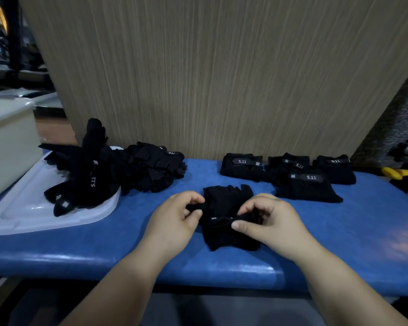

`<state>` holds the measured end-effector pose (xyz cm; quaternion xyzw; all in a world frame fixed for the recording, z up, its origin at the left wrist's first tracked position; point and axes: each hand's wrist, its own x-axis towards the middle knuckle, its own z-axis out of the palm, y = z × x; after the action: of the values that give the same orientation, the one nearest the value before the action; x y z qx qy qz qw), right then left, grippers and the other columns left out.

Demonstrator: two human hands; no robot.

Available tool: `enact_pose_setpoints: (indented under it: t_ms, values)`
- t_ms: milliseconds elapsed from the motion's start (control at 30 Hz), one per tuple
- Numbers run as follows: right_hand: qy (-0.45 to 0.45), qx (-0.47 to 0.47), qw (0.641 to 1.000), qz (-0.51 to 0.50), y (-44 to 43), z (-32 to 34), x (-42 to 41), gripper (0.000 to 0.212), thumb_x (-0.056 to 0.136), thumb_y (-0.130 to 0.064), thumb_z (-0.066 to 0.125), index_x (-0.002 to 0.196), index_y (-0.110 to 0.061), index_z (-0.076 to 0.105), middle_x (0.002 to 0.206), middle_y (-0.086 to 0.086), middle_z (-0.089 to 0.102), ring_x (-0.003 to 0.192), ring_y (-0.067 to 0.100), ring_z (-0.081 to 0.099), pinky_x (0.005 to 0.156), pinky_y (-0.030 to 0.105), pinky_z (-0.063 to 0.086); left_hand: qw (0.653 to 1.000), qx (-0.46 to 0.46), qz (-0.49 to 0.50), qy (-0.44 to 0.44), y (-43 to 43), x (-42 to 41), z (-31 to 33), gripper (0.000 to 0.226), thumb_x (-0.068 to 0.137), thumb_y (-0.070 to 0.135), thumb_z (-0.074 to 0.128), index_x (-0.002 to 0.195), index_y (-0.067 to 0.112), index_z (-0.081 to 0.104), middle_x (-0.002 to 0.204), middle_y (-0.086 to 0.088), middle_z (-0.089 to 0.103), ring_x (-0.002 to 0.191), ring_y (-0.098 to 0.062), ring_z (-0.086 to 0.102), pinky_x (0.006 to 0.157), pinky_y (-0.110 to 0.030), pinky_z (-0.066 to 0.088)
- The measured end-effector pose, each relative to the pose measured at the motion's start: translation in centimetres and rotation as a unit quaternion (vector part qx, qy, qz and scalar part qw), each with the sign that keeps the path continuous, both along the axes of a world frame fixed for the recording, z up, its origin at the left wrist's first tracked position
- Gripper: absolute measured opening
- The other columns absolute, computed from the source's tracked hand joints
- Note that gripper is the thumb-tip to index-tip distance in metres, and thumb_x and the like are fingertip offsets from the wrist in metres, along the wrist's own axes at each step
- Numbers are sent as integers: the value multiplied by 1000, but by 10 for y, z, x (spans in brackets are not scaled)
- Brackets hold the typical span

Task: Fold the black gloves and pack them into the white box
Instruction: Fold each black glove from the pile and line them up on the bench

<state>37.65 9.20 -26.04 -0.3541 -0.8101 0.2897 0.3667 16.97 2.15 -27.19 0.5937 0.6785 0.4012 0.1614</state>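
as left hand [172, 220] and right hand [271, 222] fingers [248, 206] pinch it, the glove [224, 201] points away.

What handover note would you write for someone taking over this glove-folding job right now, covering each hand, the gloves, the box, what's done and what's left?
Left hand: pinches the left edge of the black fabric glove lying mid-table.
Right hand: pinches its strap on the right side.
Done: folded black glove bundles sit at the back right of the blue padded table.
Left: unfolded black gloves heaped on and beside the white plastic lid; white plastic box at far left, inside hidden. Finish this fold, fold the heap, pack everything.
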Motion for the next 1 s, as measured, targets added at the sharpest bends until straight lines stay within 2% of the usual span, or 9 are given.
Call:
enact_pose_setpoints:
  t_ms: [133, 267, 400, 533, 600, 733, 800, 900, 1000]
  values:
    - [24, 29, 999, 8, -5, 1, -8, 23, 63, -27, 89, 67, -26, 66, 78, -12, 62, 70, 5, 57, 63, 14, 41, 1000, -5, 19, -24, 2, -2, -2, 24, 91, 16, 54, 86, 40, 54, 95, 11, 64, 75, -1, 63, 66, -19, 41]
    - [-30, 20, 998, 49, -5, -10, -4, 24, 63, -40, 84, 72, -30, 64, 83, -14, 61, 77, 4, 57, 66, 10, 38, 998, 5, 42, -50, 1, -3, 3, 21, 91, 9, 48, 85, 28, 49, 83, 1, 66, 61, 3, 57, 50, -12, 34]
    - [-51, 16, 996, 69, -3, -11, 0, 28, 62, -49, 76, 78, -32, 61, 92, -13, 61, 85, 6, 57, 70, 9, 37, 997, 10, 54, -57, 0, 0, 6, 19, 93, 11, 47, 85, 28, 46, 73, 2, 67, 55, 5, 53, 49, -11, 35]
    - [-79, 5, 993, 82, -3, -10, 0, 31, 62, -55, 73, 82, -34, 61, 97, -15, 61, 93, 11, 59, 79, 24, 46, 991, 34, 81, -100, -3, 3, 10, 21, 94, 7, 46, 84, 26, 47, 68, -2, 63, 53, 4, 58, 49, -6, 37]
    - [-87, -5, 992, 93, -3, -8, 2, 31, 63, -52, 75, 84, -35, 62, 96, -16, 60, 91, 9, 59, 79, 24, 46, 988, 42, 93, -119, -3, 4, 10, 22, 94, 6, 47, 83, 24, 50, 68, -5, 63, 50, 3, 57, 45, -7, 37]
    - [-88, -13, 990, 111, -4, -5, 4, 26, 68, -33, 83, 84, -32, 63, 95, -16, 60, 82, 2, 56, 70, 11, 39, 988, 43, 114, -92, 0, 0, 6, 28, 89, 3, 51, 74, 27, 51, 70, 0, 59, 48, -6, 50, 41, -13, 36]
    - [-85, -9, 991, 106, -6, -5, 5, 26, 66, -39, 80, 85, -33, 63, 95, -15, 60, 84, 4, 56, 70, 11, 38, 993, 36, 103, -45, -2, -1, 4, 31, 85, 0, 51, 72, 28, 52, 82, 9, 53, 57, -5, 47, 49, -9, 37]
    - [-97, 19, 991, 94, -7, -5, 8, 30, 65, -51, 74, 89, -37, 63, 99, -16, 63, 93, 10, 54, 73, 11, 37, 994, 89, 51, 31, -7, -4, 4, 40, 76, -4, 55, 82, 36, 55, 105, 24, 48, 98, -2, 41, 80, 2, 26]
    - [-88, 15, 992, 92, -6, 1, 15, 27, 69, -40, 67, 96, -39, 65, 105, -18, 63, 102, 10, 50, 80, 14, 38, 987, 113, -94, 65, -13, -9, 4, 58, 70, -5, 50, 101, 43, 59, 117, 32, 49, 117, 4, 40, 96, 0, 21]
